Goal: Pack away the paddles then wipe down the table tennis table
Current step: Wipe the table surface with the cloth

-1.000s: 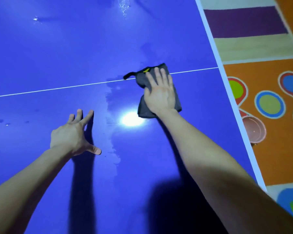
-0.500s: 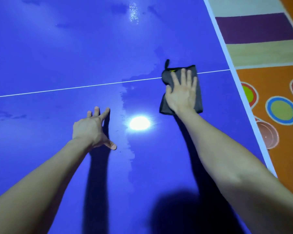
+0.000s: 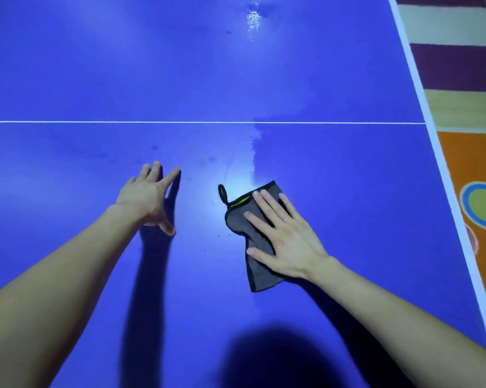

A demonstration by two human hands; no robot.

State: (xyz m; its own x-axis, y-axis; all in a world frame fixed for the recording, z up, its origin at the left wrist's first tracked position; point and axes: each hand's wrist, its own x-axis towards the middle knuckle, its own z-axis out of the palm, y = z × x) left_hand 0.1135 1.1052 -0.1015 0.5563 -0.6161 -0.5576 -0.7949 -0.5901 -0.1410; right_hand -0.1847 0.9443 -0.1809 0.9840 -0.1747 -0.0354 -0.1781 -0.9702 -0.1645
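Right hand lay flat on cloth, fingers straight and spread, pressing it onto tabletop, nothing gripped. Cloth sat on the near side of the white line, well in from right edge. Left hand was flat on tabletop, fingers spread, empty.

Cloth partly under r. hand.

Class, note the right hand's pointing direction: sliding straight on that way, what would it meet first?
The way looks free: the right hand, flat on the grey cloth, points up-left over bare blue table, likely meeting only the painted white line.
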